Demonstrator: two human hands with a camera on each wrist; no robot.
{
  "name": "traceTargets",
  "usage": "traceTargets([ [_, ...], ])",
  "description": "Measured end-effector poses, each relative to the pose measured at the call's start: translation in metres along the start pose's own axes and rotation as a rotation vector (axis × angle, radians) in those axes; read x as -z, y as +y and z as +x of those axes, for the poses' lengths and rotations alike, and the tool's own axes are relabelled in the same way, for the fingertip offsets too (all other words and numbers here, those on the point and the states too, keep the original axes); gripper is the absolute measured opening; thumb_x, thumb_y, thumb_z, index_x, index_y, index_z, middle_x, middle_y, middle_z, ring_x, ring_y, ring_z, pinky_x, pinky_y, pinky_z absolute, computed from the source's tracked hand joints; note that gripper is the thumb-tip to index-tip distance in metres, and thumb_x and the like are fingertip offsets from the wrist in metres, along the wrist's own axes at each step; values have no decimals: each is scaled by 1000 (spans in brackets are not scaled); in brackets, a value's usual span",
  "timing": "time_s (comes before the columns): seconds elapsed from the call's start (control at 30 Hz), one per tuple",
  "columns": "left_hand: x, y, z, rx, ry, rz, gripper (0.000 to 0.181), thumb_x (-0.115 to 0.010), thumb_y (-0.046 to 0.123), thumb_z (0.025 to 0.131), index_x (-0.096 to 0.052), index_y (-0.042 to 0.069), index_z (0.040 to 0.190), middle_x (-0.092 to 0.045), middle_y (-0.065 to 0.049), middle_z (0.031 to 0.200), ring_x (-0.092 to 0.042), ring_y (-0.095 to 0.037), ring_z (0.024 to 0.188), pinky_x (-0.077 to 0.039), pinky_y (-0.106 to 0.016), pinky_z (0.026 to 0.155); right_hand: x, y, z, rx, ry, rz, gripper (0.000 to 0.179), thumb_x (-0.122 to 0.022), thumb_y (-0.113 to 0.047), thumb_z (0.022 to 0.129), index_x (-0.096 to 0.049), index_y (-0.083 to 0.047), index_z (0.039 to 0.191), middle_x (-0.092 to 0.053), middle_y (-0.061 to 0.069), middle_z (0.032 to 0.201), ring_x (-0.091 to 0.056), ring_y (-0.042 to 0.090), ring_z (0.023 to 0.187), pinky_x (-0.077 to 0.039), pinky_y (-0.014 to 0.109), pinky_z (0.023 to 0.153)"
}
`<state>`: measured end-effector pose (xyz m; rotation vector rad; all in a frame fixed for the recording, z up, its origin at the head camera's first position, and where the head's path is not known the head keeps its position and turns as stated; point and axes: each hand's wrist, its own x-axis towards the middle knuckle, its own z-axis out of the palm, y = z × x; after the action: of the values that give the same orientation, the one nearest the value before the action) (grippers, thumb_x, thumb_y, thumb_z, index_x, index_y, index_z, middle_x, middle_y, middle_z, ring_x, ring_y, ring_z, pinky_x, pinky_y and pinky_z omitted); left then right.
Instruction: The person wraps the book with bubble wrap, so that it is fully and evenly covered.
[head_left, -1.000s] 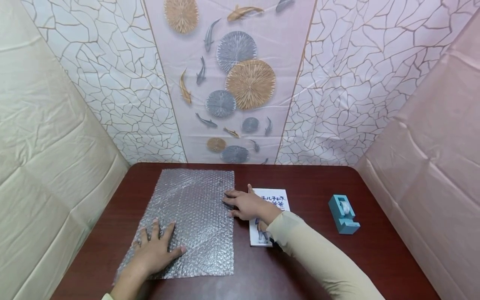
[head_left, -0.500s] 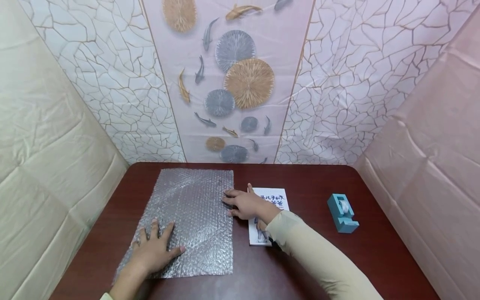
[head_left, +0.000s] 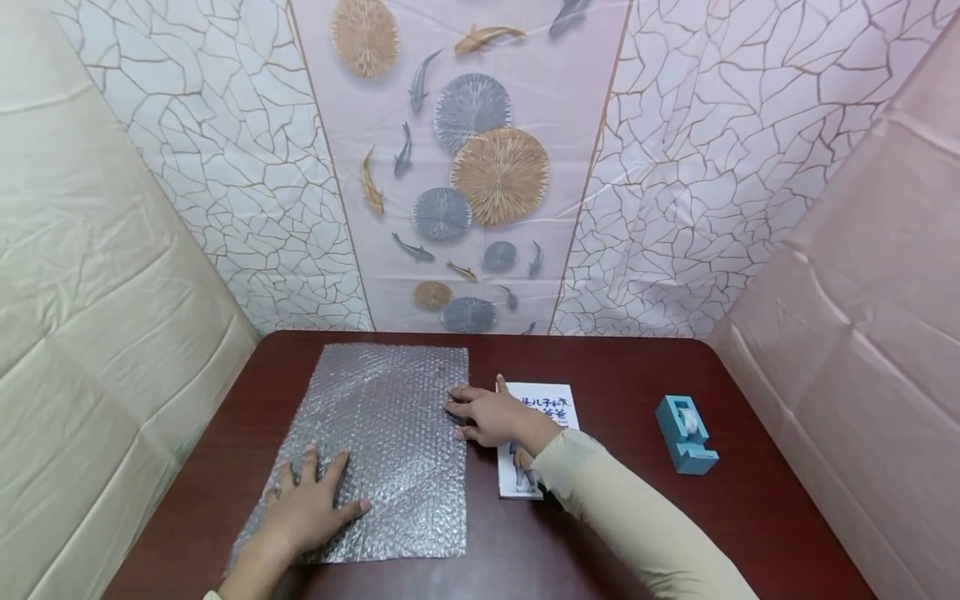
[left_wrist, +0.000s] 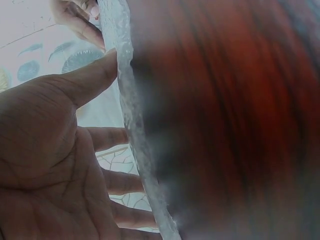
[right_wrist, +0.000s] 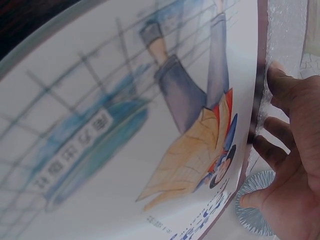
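A clear sheet of bubble wrap (head_left: 397,450) lies flat on the left half of the table. My left hand (head_left: 303,510), fingers spread straight, rests on its lower left part; the left wrist view shows the fingertips at the bubble wrap's edge (left_wrist: 127,95). Across at the sheet's right edge, my right hand (head_left: 491,417) touches the wrap with its fingertips, fingers slightly bent. Beneath the right wrist and forearm is a white book (head_left: 517,479) with Chinese lettering, its middle hidden by the arm. The right wrist view shows the book's illustrated cover (right_wrist: 185,100) close up.
On the right of the dark red table (head_left: 615,533) stands a turquoise tape dispenser (head_left: 686,437) holding a roll of clear tape. Cream padded panels (head_left: 97,333) flank the table on both sides, and a patterned curtain (head_left: 465,183) hangs behind it.
The head view has tipped slightly, so the table and everything on it appear a little lower. Both hands, the bubble wrap and the book keep their places.
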<state>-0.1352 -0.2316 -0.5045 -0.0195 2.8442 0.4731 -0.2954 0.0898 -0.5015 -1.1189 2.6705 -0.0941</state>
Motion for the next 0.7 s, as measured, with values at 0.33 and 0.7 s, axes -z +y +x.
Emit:
traceTargets([
  [0.33, 0, 0, 0, -1, 4, -8, 105, -73, 71, 94, -38, 7, 171, -11, -49, 171, -7, -86, 149, -19, -96, 113, 0, 0, -3, -2, 5, 14, 63, -59, -49, 112, -48, -25, 169, -32, 2, 183, -31, 28, 169, -15, 83, 129],
  [0.7, 3, -4, 0, -4, -12, -14, 105, -72, 72, 95, -37, 8, 171, -9, -48, 172, -6, -85, 149, -17, -100, 107, -2, -2, -5, -18, 6, -12, 63, -58, -53, 112, -47, -28, 169, -32, 0, 183, -33, 26, 169, -14, 83, 129],
])
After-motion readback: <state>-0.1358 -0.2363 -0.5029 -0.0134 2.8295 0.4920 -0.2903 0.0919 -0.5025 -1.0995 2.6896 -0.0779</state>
